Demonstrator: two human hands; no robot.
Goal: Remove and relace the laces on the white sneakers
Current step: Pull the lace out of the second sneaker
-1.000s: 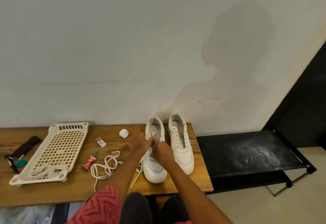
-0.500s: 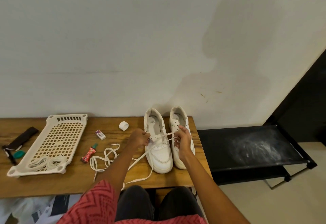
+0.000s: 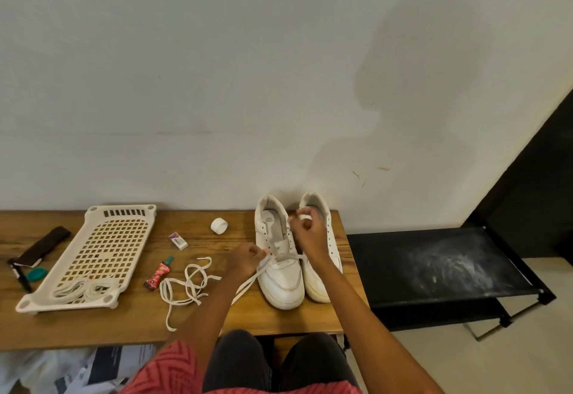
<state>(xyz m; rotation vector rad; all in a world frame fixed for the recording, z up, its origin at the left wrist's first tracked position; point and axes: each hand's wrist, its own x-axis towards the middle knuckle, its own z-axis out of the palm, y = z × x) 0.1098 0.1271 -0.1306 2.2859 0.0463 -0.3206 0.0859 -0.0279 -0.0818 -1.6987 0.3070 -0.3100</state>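
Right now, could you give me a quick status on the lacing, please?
Both hands pinching lace ends: left hand, right hand. Lace across left sneaker near toe. Spare lace loose beside it.

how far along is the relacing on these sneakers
Early. Done: both sneakers unlaced; a loose lace lies on the table. In hand: left hand and right hand pull a lace through the left sneaker's lowest eyelets. Left: its upper eyelets, and the whole right sneaker.

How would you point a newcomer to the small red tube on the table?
Start at the white perforated tray on the wooden table. Just right of its near end, beside the loose white lace, lies the red tube. It alone is red, with a green cap pointing toward the wall.
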